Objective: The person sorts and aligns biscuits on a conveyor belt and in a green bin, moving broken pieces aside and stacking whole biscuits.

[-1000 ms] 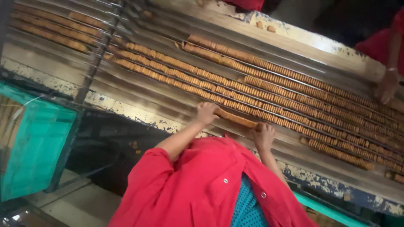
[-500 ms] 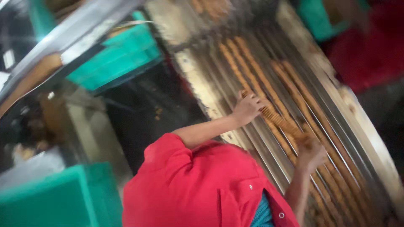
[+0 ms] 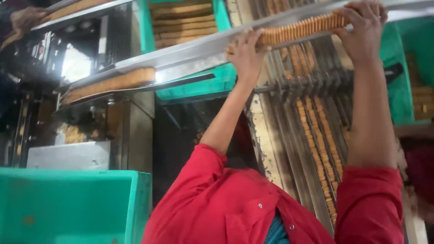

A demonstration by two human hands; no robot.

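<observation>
**Both hands clamped on a biscuit row, upper right of frame**

I see the left hand (image 3: 246,54) and right hand (image 3: 364,27) raised to the top of the frame, each pressed against one end of a long row of thin tan biscuits stacked on edge (image 3: 300,29). Fingers closed against the ends, the row squeezed between the two palms. The row sits at upper centre-right, right along the long shiny steel chute (image 3: 181,56) that runs diagonally from centre-left to the top right corner; I can't tell if it rests on the chute or is held just clear of it

Below the hands, the steel conveyor with parallel lanes (image 3: 312,144) carries more biscuit rows down the right-centre. A green plastic crate (image 3: 185,20) with stacked biscuits sits top centre behind the chute, another green plastic crate (image 3: 72,203) at lower left. Red shirt sleeves (image 3: 370,199) fill the bottom centre and right. Someone else's hand (image 3: 22,20) shows at the far upper left corner
</observation>
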